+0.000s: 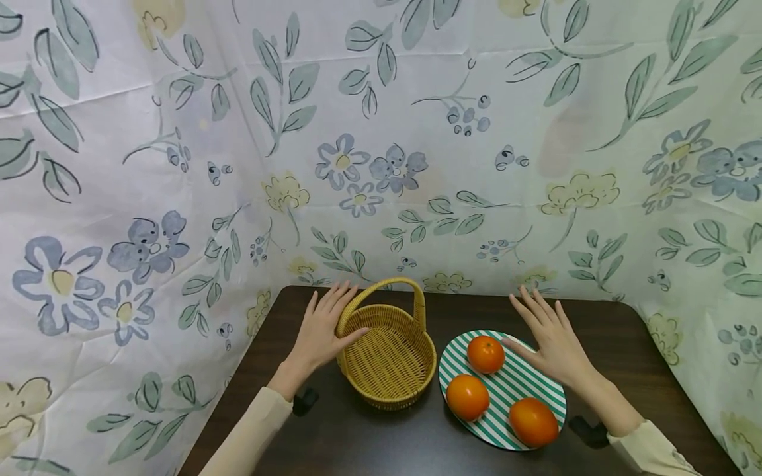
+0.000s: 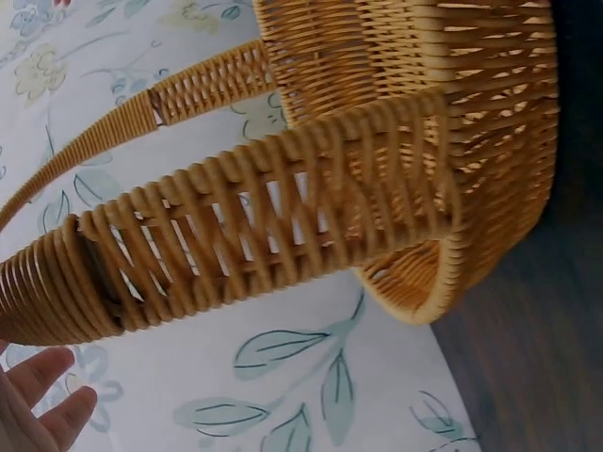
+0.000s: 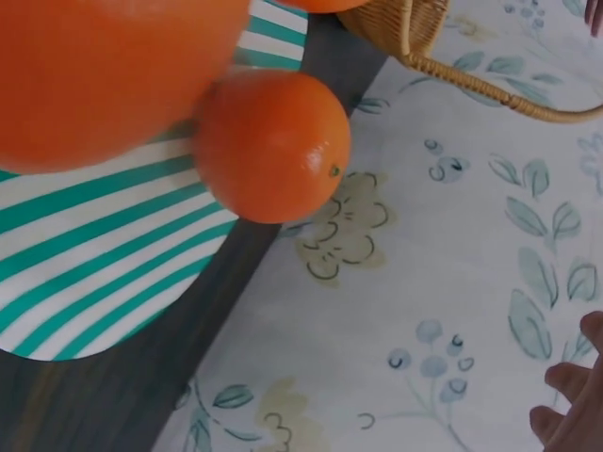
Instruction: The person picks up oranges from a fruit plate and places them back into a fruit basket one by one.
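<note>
A yellow-brown wicker basket (image 1: 389, 360) with an arched handle (image 2: 226, 226) stands upright, with nothing inside. To its left hovers my left hand (image 1: 321, 334), fingers spread, thumb crossing in front of the basket's rim; nothing is held, and contact with the rim is hard to tell. Right of the basket lies an oval plate (image 1: 506, 390) striped green and white. It carries three oranges: one at the back (image 1: 486, 354), one at the left (image 1: 467, 398), one at the front right (image 1: 533, 422). My right hand (image 1: 550, 344), straight-fingered and holding nothing, is over the plate's right back edge.
Everything stands on a dark wood table (image 1: 369, 443). Floral cloth (image 1: 417, 244) hangs behind it and along both sides. Small black devices sit under the left wrist (image 1: 305, 401) and the right wrist (image 1: 589, 432).
</note>
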Demonstrator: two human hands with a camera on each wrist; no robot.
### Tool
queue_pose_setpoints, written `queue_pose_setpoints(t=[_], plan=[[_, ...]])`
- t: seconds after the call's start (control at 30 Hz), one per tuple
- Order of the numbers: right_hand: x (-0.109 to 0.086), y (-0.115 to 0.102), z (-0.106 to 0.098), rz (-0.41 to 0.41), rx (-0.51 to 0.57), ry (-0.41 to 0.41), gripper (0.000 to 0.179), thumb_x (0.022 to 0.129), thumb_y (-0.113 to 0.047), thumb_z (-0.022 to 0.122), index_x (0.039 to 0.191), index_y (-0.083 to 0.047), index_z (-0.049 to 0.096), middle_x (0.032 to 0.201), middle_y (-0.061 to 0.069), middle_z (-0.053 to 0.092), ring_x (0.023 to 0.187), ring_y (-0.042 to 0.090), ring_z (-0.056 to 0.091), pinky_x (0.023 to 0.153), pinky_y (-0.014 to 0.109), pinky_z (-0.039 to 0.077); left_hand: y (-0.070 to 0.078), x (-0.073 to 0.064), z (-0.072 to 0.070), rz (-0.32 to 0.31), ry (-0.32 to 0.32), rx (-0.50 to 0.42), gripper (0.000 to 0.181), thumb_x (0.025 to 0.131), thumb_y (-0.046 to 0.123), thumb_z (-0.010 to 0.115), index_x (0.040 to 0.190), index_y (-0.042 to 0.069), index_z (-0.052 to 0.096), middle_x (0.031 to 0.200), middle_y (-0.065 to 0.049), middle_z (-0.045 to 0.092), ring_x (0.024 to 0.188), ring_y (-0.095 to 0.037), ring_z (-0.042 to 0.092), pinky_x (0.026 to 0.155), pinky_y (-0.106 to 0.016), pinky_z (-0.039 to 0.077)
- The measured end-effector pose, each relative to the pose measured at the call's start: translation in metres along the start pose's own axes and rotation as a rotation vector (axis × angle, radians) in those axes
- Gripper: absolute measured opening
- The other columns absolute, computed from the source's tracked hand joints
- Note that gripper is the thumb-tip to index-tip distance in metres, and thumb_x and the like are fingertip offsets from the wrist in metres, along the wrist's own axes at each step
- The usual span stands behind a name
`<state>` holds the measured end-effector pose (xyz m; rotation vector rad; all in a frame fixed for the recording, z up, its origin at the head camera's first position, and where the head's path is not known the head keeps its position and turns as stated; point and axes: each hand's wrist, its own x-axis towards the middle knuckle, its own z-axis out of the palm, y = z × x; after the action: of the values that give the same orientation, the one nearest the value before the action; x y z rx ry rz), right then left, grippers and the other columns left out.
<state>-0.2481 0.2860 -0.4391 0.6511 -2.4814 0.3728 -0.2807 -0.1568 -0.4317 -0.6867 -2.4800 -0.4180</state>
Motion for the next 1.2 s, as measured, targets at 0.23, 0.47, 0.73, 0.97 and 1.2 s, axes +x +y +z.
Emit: queue_pose_setpoints(t=[0.23,0.47,0.73,0.97,1.2], plan=[[-0.012,0.001,0.005,0.027,0.034,-0.013,0.085,0.078,-0.043,0.071,0.147,-0.018,0.029,0.154,0.010,0.020,0.143,0.026,0.010,0.112,0.054,0.002,-0.004,-0.011,0.004,-0.037,-0.020,-0.014,0.082,0.079,0.067,0.053,0.147,0.026,0.029,0.152,0.006,0.024,0.140,-0.018,0.021,0.111,-0.055,0.010],[-0.026,0.001,0.012,0.047,0.069,-0.019,0.084,0.077,-0.041,0.072,0.146,-0.016,0.031,0.154,0.010,0.019,0.143,0.028,0.010,0.114,0.049,0.000,-0.010,-0.023,0.009,-0.063,-0.041,-0.031,0.083,0.079,0.066,0.056,0.145,0.022,0.033,0.151,0.006,0.028,0.139,-0.019,0.025,0.112,-0.053,0.009],[-0.034,-0.002,0.016,0.070,0.069,-0.035,0.082,0.078,-0.042,0.072,0.145,-0.015,0.034,0.153,0.011,0.022,0.143,0.027,0.011,0.115,0.048,0.001,-0.016,-0.037,0.020,-0.093,-0.076,-0.074,0.087,0.078,0.062,0.060,0.147,0.019,0.029,0.151,0.000,0.030,0.138,-0.023,0.027,0.112,-0.054,0.011],[-0.043,-0.004,0.019,0.089,0.094,-0.058,0.081,0.079,-0.041,0.070,0.147,-0.019,0.030,0.154,0.009,0.020,0.143,0.025,0.009,0.115,0.044,-0.001,-0.022,-0.047,0.030,-0.117,-0.102,-0.067,0.090,0.078,0.067,0.055,0.148,0.018,0.027,0.150,-0.002,0.032,0.139,-0.021,0.026,0.112,-0.053,0.010],[-0.053,-0.004,0.024,0.117,0.122,-0.086,0.081,0.080,-0.040,0.070,0.147,-0.018,0.030,0.153,0.009,0.021,0.143,0.025,0.009,0.115,0.046,0.001,-0.027,-0.059,0.035,-0.124,-0.126,-0.053,0.087,0.078,0.067,0.055,0.145,0.015,0.034,0.150,-0.003,0.031,0.138,-0.023,0.028,0.110,-0.055,0.014]])
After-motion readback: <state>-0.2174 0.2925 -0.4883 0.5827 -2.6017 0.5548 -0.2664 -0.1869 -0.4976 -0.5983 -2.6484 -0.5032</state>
